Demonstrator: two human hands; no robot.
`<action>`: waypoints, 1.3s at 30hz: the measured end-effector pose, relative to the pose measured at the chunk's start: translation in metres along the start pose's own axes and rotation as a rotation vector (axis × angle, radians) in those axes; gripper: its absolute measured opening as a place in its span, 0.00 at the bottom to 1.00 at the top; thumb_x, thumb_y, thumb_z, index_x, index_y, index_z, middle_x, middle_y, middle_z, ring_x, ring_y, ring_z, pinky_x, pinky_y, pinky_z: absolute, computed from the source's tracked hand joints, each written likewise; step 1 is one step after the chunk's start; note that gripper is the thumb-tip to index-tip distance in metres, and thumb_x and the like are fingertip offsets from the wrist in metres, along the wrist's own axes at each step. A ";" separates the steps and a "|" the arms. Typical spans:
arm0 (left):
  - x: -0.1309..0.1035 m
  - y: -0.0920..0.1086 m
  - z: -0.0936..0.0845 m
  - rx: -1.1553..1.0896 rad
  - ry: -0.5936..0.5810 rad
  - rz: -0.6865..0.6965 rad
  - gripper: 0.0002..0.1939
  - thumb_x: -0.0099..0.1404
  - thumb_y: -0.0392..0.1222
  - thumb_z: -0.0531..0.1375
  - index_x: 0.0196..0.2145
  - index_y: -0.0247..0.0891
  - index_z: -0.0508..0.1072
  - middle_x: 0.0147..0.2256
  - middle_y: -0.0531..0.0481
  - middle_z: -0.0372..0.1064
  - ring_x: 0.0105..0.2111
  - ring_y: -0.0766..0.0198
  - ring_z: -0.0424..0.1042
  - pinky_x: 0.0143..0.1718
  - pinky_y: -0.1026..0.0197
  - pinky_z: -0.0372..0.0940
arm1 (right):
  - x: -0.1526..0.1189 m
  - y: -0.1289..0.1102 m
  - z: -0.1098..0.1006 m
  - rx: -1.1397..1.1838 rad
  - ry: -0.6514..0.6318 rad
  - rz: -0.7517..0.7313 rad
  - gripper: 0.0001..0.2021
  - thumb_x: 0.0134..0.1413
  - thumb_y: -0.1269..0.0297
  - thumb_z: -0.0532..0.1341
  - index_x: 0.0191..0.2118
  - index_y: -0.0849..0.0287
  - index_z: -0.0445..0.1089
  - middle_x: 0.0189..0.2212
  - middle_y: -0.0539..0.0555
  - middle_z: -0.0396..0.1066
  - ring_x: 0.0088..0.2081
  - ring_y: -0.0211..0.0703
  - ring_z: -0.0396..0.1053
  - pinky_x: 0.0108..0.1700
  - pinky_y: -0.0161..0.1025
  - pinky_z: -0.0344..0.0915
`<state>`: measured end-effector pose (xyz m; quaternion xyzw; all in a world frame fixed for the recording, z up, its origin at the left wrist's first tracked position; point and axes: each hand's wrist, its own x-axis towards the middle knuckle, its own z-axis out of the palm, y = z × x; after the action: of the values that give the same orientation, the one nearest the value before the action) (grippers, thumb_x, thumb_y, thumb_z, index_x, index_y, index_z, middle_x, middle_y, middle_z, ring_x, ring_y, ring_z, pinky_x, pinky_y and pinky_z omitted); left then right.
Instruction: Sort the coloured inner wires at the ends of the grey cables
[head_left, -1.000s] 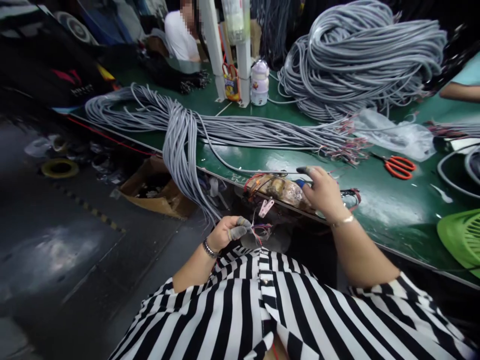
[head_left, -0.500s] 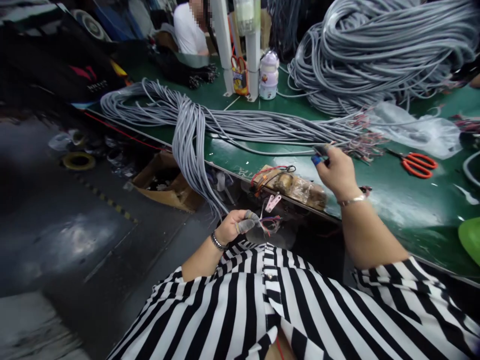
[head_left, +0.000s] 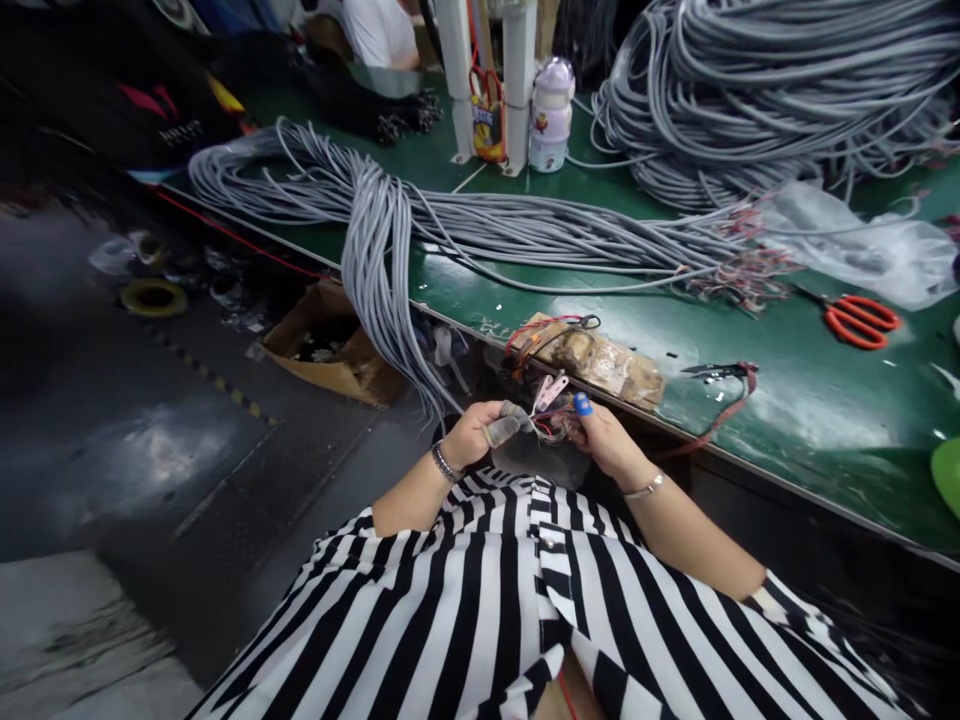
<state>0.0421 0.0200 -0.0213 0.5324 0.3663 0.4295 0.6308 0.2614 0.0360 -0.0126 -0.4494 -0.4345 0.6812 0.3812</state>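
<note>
Where thin coloured wires (head_left: pixel 552 424) fan out, just below the centre of the frame and in front of the desk (head_left: pixel 810 430), my left hand (head_left: pixel 478 432) is pinched tight on their left end. My right hand (head_left: pixel 606 440), blue at the thumb, meets their other side; I can't tell whether it is clamped on them. A pink clip (head_left: pixel 551 392) sits just above, near a wrapped block (head_left: pixel 600 362) on the desk's edge. Grey cables (head_left: pixel 379 225) drape over that edge left of centre, orange-handled scissors (head_left: pixel 861 322) lie at right, and a big grey coil (head_left: pixel 780 90) fills the upper right.
</note>
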 end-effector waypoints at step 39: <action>-0.043 0.002 -0.006 -0.016 -0.105 -0.042 0.23 0.58 0.57 0.66 0.34 0.29 0.78 0.29 0.43 0.77 0.28 0.62 0.75 0.34 0.63 0.71 | 0.007 0.016 0.009 0.277 -0.038 0.121 0.28 0.47 0.35 0.61 0.29 0.61 0.71 0.24 0.51 0.68 0.17 0.26 0.43 0.15 0.29 0.33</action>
<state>0.0206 -0.0176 -0.0200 0.5415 0.3403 0.3906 0.6621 0.2486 0.0352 -0.0278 -0.4046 -0.3156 0.7648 0.3896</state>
